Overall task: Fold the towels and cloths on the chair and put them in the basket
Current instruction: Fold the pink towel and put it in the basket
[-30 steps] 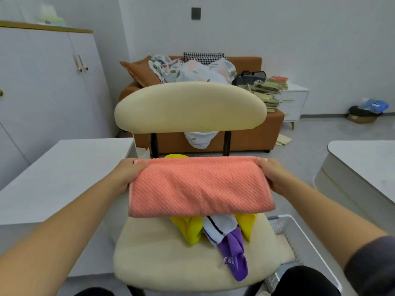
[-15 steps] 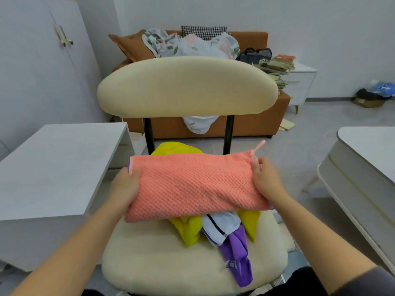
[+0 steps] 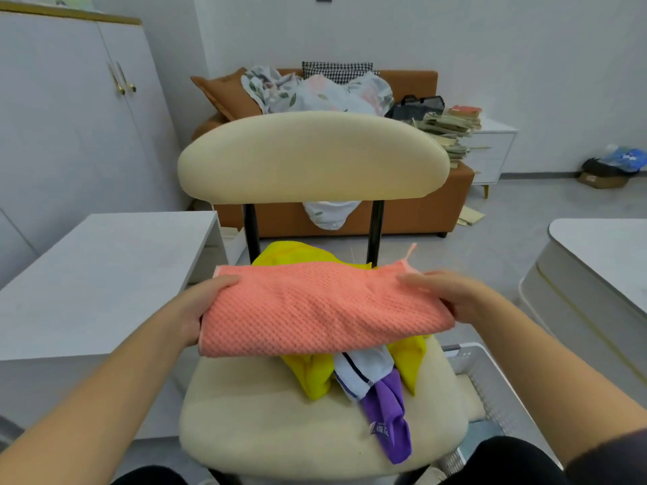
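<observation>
Head view looks down on a cream chair (image 3: 266,428) with a folded pink towel (image 3: 322,306) held across the middle of its seat, long side running left to right and just in front of the backrest posts. The left hand (image 3: 197,311) grips the towel's left end, thumb on top and the other fingers tucked out of sight beneath. The right hand (image 3: 453,297) holds the right end, with its fingers laid along the top surface and the thumb curled at the folded edge; that hand is slightly blurred, so the exact grip under the cloth is hard to read. A small loop sticks up from the towel's far right corner. Under the towel lies a loose pile: a yellow cloth (image 3: 311,374) shows behind it near the back edge of the seat and again in front, a white cloth (image 3: 362,371) with a dark stripe lies beside it, and a purple cloth (image 3: 388,418) trails toward the seat's front right corner. A white perforated basket (image 3: 490,374) stands on the floor against the chair's right side. A white desk (image 3: 105,274) is to the left of the chair, a pale table (image 3: 595,260) to the right, and an orange sofa (image 3: 406,218) heaped with floral bedding stands behind by the wall.
</observation>
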Available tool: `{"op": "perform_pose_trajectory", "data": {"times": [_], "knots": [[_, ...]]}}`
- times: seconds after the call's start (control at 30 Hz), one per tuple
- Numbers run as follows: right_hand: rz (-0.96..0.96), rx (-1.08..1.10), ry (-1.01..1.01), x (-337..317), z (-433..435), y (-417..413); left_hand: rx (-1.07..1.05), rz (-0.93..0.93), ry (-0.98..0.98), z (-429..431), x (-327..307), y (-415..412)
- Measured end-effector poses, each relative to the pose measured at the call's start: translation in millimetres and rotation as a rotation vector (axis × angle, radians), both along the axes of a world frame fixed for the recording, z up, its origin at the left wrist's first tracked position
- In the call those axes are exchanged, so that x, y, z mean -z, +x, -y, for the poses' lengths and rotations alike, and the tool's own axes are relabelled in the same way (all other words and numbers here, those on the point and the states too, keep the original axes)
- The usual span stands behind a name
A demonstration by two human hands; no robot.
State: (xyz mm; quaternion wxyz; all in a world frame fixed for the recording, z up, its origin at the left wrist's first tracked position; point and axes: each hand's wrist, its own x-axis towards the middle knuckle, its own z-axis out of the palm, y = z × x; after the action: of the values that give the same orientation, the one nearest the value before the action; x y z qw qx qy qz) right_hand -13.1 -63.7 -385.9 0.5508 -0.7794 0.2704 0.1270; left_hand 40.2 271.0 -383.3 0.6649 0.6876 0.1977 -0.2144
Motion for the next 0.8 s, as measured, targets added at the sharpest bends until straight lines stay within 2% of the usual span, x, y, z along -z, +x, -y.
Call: {"op": "perform_pose_trajectory", "data": {"times": [0.03,0.1,0.2,0.3,0.37,0.47,0.53,0.63,0.8], "knots": [[-0.032,-0.014,0.009,1,-1,-3,0.006,-0.007,-0.003,0,3,-2],[0.027,0.001,-0.071,-2,-4,-4,-0.043,0.042,-0.027,-1,2,-3],[0.276,0.021,-0.230,-23,-6,0,-0.133,0.193,-0.035,-5,-9,2],[0.515,0.053,-0.233,-47,-11,9,-0.152,0.264,-0.111,-8,-25,-1],[0.478,0.077,-0.114,-55,-11,18,-0.129,0.236,-0.107,-6,-28,-6],[0.246,0.124,0.145,-55,-11,27,-0.083,0.195,-0.037,-7,-23,-10],[0.174,0.119,0.156,-52,-13,27,-0.047,0.181,0.005,-6,-23,-9],[0.218,0.123,0.163,-57,-16,22,-0.012,0.229,0.097,-4,-34,-4],[0.405,0.023,0.217,-87,-23,17,0.038,0.399,0.225,7,-57,4]]}}
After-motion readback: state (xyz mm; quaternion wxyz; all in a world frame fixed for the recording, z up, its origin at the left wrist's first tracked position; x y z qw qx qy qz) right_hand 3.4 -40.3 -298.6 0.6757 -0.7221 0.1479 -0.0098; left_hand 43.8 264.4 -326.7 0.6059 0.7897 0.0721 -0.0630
